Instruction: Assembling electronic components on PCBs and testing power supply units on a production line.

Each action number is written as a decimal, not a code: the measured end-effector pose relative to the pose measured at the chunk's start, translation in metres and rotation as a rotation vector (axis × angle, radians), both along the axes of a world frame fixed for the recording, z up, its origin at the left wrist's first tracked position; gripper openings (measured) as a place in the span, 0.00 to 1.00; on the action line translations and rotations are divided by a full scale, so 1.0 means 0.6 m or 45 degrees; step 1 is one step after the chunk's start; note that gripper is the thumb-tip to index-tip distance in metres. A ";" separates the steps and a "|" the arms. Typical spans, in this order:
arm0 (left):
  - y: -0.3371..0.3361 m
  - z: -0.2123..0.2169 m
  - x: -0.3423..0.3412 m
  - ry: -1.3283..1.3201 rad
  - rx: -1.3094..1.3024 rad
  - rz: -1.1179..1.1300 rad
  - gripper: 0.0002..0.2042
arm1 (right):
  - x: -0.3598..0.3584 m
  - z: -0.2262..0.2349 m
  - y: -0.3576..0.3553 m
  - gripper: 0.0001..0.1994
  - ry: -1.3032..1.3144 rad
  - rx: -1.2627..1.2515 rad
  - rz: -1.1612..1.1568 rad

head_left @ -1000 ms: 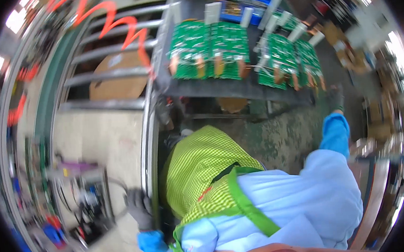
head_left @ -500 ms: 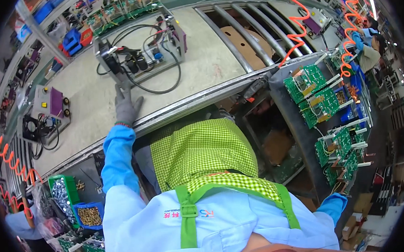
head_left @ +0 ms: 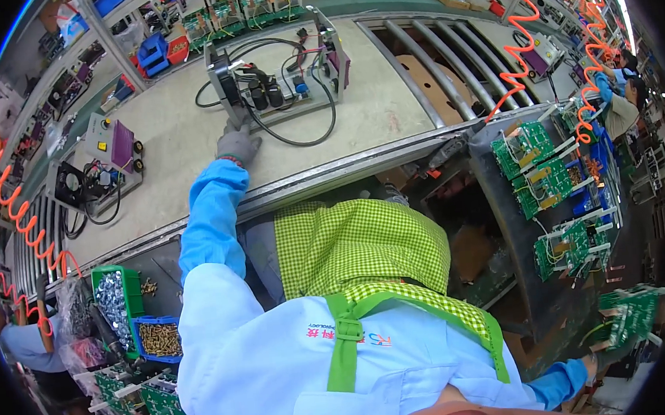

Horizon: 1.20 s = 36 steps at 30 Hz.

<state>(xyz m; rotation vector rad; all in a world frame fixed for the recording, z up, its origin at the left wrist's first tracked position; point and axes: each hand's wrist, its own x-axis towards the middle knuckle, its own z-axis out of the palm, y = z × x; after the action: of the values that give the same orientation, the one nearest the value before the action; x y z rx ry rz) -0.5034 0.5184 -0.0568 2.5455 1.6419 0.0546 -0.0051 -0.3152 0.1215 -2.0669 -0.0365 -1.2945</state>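
My left hand [head_left: 239, 144], in a grey glove, is at the near left corner of an open metal chassis [head_left: 294, 106]. Its fingers are closed against the lower edge of the fan panel [head_left: 223, 80]. Inside the chassis are black cylindrical parts [head_left: 266, 95] and wiring, and a black cable [head_left: 309, 141] loops out over the bench. Far to my right, my right hand [head_left: 610, 356], gloved and partly in shadow, grips a green circuit board [head_left: 630, 313] with white strips; its fingers are mostly hidden.
A second chassis [head_left: 105, 158] stands left on the bench [head_left: 164, 119]. Metal rollers [head_left: 446, 64] adjoin the bench at right. Several circuit boards [head_left: 538, 170] lie on the right-hand table. Green [head_left: 134, 287] and blue [head_left: 144, 328] bins hold small hardware. Orange coiled hoses [head_left: 516, 21] hang down.
My right arm has reached farther out right, and a circuit board now shows at its hand. My left hand's fingers have drawn in at the chassis corner. The whole view has shifted.
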 end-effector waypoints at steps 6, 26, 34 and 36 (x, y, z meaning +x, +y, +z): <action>-0.127 0.183 0.060 -0.572 -0.195 -0.747 0.25 | -0.121 0.177 0.299 0.26 -0.316 -0.125 0.771; -0.259 0.279 0.081 -2.107 0.028 -0.549 0.30 | -0.578 0.107 1.055 0.24 -1.483 -0.733 1.571; -0.220 0.273 0.007 3.723 1.596 0.879 0.23 | -0.580 0.144 0.983 0.12 -1.502 -0.910 2.568; -0.200 0.269 -0.020 4.575 1.044 0.915 0.17 | -0.505 0.165 0.982 0.09 -1.311 -0.854 2.682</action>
<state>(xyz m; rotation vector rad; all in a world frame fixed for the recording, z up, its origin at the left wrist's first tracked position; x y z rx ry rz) -0.5152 0.3982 0.1046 0.7248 -0.0830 1.4495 -0.3080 0.2737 0.2207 -0.4055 -2.4155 -0.5391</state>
